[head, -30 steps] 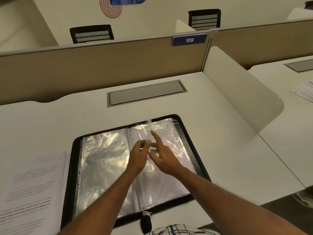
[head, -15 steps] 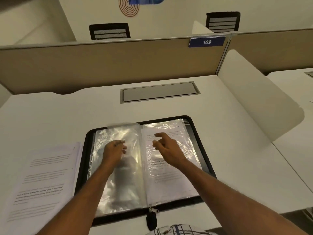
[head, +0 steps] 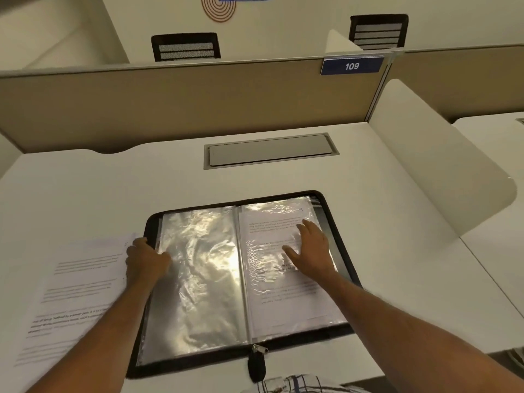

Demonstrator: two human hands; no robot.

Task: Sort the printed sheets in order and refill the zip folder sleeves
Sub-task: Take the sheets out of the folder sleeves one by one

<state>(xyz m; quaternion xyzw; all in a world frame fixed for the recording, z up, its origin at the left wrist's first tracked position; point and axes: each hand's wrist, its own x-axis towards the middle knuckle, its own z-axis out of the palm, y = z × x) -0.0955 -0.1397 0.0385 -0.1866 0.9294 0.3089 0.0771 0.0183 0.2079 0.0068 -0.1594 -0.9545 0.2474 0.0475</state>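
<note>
Bench [head: 283, 180]: plain off-white. Folder [head: 198, 361]: black border. Sleeves [head: 198, 265]: clear and glossy, streaked with pale rippled glare. Sheet [head: 283, 302] in the right-side sleeve: white with lines of black print. Loose sheets [head: 76, 293]: white with grey-black lines of print. Zip pull [head: 256, 361]: silver metal on a black tab. Partition [head: 198, 103]: tan. Sign [head: 351, 66]: blue, white numerals "109". Hatch [head: 269, 150]: grey. Chairs [head: 185, 46]: black frames, grey striped backs. Wall [head: 218, 8]: cream, with orange concentric rings. Cloth [head: 292, 384] at bottom edge: white with a dark blue check.
</note>
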